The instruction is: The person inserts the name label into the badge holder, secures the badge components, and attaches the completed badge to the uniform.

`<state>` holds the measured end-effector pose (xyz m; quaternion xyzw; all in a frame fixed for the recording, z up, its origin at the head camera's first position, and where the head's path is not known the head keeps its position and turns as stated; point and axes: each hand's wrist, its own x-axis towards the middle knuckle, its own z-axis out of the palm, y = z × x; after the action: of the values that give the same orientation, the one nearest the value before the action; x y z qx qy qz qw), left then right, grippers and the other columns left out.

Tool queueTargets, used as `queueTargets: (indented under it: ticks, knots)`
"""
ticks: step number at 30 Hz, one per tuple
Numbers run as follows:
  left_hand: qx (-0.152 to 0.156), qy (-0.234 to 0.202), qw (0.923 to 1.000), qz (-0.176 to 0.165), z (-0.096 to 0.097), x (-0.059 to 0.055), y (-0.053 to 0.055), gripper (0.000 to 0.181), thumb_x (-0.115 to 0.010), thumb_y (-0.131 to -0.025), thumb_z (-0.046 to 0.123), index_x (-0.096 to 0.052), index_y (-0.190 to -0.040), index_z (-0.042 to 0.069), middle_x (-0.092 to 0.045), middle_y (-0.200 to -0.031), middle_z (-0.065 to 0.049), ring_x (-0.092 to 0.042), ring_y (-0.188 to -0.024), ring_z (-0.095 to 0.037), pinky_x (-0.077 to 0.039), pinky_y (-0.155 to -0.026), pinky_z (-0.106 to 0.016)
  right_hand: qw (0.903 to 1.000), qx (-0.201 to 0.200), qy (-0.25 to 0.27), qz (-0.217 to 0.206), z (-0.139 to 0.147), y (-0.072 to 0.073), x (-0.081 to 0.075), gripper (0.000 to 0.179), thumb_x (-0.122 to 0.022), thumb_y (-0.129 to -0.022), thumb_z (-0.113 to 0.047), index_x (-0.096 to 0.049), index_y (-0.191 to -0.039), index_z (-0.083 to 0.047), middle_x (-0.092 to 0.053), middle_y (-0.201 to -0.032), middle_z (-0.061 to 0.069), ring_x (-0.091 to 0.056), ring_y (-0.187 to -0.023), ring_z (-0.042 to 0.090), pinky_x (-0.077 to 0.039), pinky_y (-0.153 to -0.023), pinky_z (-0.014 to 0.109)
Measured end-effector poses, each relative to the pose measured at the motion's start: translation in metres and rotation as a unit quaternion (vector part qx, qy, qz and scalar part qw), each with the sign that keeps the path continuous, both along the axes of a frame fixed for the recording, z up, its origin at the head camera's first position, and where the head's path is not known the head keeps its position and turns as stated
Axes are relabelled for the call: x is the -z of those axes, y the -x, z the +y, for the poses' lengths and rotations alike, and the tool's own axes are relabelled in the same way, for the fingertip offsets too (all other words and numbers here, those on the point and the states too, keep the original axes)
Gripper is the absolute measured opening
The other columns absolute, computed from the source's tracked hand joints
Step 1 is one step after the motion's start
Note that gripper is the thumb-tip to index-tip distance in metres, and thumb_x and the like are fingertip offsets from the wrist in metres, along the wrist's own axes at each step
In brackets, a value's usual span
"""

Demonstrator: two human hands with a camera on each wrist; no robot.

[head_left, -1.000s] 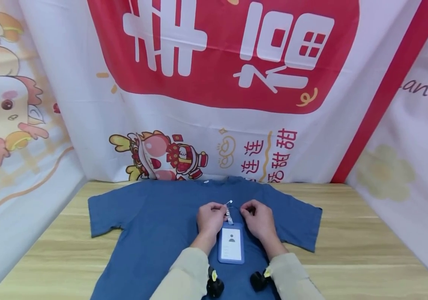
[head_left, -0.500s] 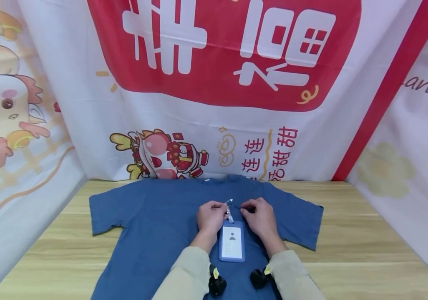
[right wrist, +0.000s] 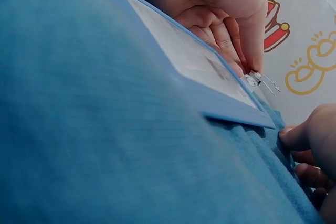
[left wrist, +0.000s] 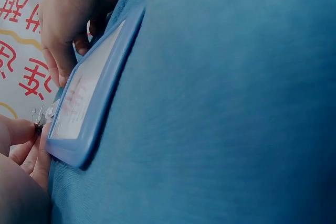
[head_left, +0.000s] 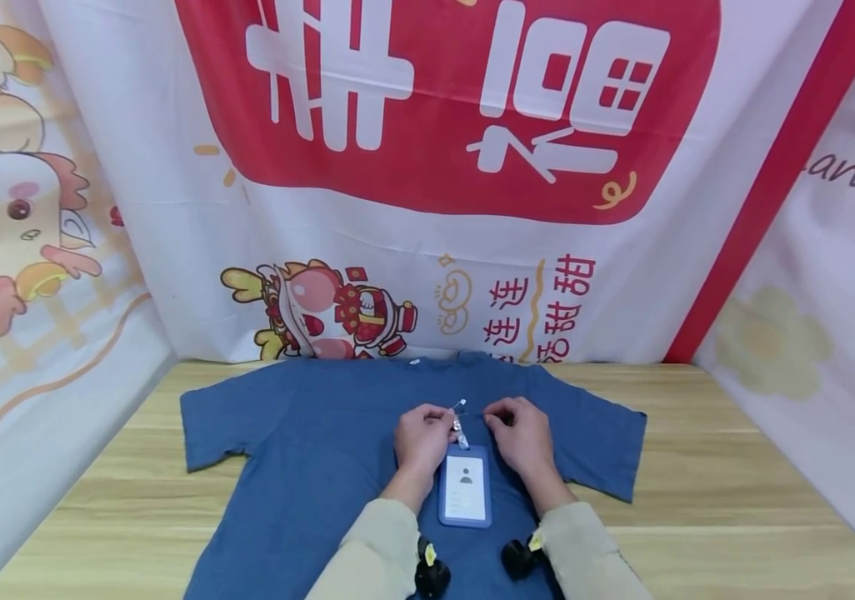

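A blue T-shirt (head_left: pixel 322 467) lies spread on the table. On its chest rests an ID badge holder (head_left: pixel 465 510) with a blue frame and a white card, a strap clip at its top. My left hand (head_left: pixel 420 440) pinches the metal clip end, where an open safety pin (head_left: pixel 460 405) sticks up; the pin also shows in the right wrist view as thin wires (right wrist: pixel 271 83). Just right of it, my right hand (head_left: pixel 523 435) pinches a fold of the shirt's cloth between thumb and fingertips. The right wrist view shows those fingers (right wrist: pixel 296 136) against the raised cloth.
Under the shirt is a wood-grain table (head_left: pixel 727 467). A white printed cloth (head_left: pixel 172 250) with red patches hangs behind it, and printed sheets stand at both sides. Black wrist devices (head_left: pixel 520 560) hang by the sleeves.
Both hands stay nearly in place, with the left still on the clip and the right still on the cloth. The right fingertips shift very slightly.
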<state>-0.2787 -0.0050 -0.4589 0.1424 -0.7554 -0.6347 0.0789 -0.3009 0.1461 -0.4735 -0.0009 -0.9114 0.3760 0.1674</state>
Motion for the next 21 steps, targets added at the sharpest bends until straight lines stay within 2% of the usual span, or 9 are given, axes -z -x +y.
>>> queueTargets:
  ticks: [5, 11, 15, 21]
  knots:
    - [0.003, -0.003, 0.9999, 0.009, 0.0, 0.002, 0.0001, 0.012, -0.074, -0.102, 0.015, -0.081, -0.1, 0.005, -0.079, -0.088, -0.007, -0.072, -0.069, -0.009, -0.061, -0.07, -0.029, 0.9998, -0.004, 0.017, -0.001, -0.0005, -0.001, -0.0024, 0.004, -0.077, -0.1, -0.013, -0.081, -0.099, -0.013, -0.072, -0.101, 0.007, -0.062, -0.088, 0.02, -0.049, -0.078, 0.035]
    - [0.004, -0.01, 0.9999, 0.004, -0.0014, 0.0018, 0.0008, 0.012, -0.074, -0.102, 0.016, -0.081, -0.101, 0.006, -0.079, -0.087, -0.006, -0.072, -0.07, -0.009, -0.059, -0.07, -0.027, 0.9997, -0.009, 0.02, 0.008, -0.0014, -0.001, -0.0023, 0.004, -0.076, -0.101, -0.012, -0.08, -0.101, -0.012, -0.071, -0.102, 0.007, -0.061, -0.087, 0.02, -0.048, -0.078, 0.034]
    - [0.003, -0.011, 0.9999, 0.001, -0.0018, 0.001, -0.0001, 0.012, -0.074, -0.102, 0.017, -0.081, -0.101, 0.007, -0.079, -0.088, -0.006, -0.072, -0.07, -0.01, -0.06, -0.07, -0.027, 0.9997, -0.012, 0.008, 0.019, -0.0018, -0.0013, -0.0021, 0.004, -0.076, -0.101, -0.012, -0.08, -0.102, -0.012, -0.071, -0.102, 0.007, -0.062, -0.087, 0.02, -0.049, -0.078, 0.035]
    - [0.004, -0.037, 0.9993, -0.008, -0.0016, -0.0003, -0.0007, 0.012, -0.074, -0.102, 0.015, -0.08, -0.102, 0.005, -0.079, -0.091, -0.008, -0.072, -0.072, -0.009, -0.062, -0.071, -0.026, 0.9995, 0.005, -0.024, 0.022, -0.0005, -0.0036, -0.0032, 0.004, -0.077, -0.1, -0.016, -0.08, -0.102, -0.019, -0.072, -0.103, 0.002, -0.063, -0.087, 0.02, -0.049, -0.076, 0.038]
